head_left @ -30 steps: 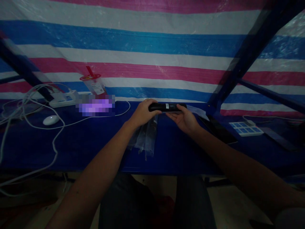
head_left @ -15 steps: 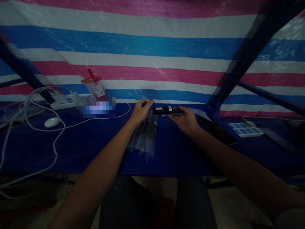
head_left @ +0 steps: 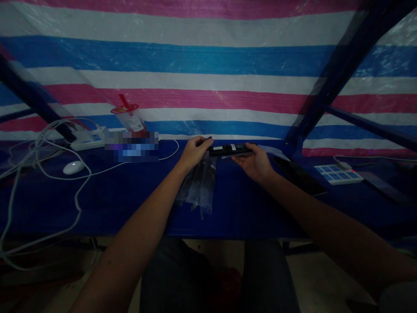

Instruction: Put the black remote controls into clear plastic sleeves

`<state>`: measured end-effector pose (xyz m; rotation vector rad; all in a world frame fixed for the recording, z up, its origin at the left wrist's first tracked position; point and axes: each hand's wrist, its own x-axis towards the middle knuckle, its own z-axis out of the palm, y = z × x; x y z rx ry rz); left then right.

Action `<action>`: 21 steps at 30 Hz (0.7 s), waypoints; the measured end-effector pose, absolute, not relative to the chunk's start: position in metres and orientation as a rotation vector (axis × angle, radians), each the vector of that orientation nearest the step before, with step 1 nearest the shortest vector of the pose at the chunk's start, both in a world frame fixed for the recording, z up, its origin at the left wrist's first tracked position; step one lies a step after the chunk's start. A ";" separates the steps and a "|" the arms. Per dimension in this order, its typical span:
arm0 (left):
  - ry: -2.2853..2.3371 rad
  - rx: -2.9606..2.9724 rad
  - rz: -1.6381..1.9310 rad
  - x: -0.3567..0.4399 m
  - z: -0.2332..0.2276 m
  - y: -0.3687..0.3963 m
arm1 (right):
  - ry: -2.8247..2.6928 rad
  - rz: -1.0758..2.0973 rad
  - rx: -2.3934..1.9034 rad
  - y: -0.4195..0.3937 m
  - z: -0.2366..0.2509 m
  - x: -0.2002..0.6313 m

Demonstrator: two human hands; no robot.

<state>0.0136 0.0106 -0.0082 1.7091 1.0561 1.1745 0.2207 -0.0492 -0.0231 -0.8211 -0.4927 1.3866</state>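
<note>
A slim black bar-shaped device [head_left: 224,150] with pale labels lies across the gap between my hands, above the table. My right hand [head_left: 256,163] grips its right end, thumb on top and fingers underneath. My left hand [head_left: 196,152] is closed at the device's left end, pinching a small thin dark piece [head_left: 208,139] whose kind I cannot make out. Below my left hand, clear plastic bags [head_left: 200,187] lie on the blue table [head_left: 234,217], dark contents faintly visible. More clear plastic [head_left: 275,152] sits behind my right hand.
To the left are a lidded drink cup [head_left: 132,119], a white mouse [head_left: 73,167], a power strip [head_left: 87,140] and tangled white cables [head_left: 76,195]. A dark flat tablet-like object [head_left: 301,178] and another power strip [head_left: 339,174] lie right. Striped sheeting [head_left: 208,61] hangs behind.
My left hand has shifted slightly right, bringing the small dark piece against the left end of the black device. My right hand keeps its grip. The view has moved slightly.
</note>
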 end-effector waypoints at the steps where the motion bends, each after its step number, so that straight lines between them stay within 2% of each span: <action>1: 1.053 1.709 1.176 0.013 -0.009 0.011 | -0.492 1.383 -0.826 -0.049 -0.023 0.221; 13: 1.033 1.735 1.183 0.013 -0.008 0.009 | -0.483 1.358 -0.834 -0.050 -0.023 0.221; 21: 0.980 2.297 1.093 0.009 -0.008 -0.001 | -0.519 1.370 -0.824 -0.049 -0.025 0.221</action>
